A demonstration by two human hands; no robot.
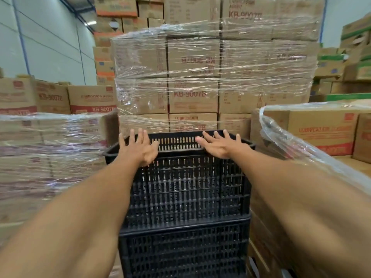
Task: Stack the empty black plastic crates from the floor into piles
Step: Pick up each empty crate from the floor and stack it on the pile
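A pile of black slotted plastic crates stands straight ahead of me. The top crate (186, 187) sits nested on a lower crate (184, 249). Both my arms reach forward over the pile. My left hand (140, 146) hovers at the near rim of the top crate with fingers spread and nothing in it. My right hand (220, 144) is over the same rim on the right side, fingers also spread and empty. Whether the palms touch the rim I cannot tell. The inside of the top crate looks empty.
A tall pallet of cardboard boxes in plastic wrap (210, 77) rises right behind the crates. Wrapped boxes (50, 157) close in on the left. More boxes with loose plastic film (311, 141) press against the pile on the right.
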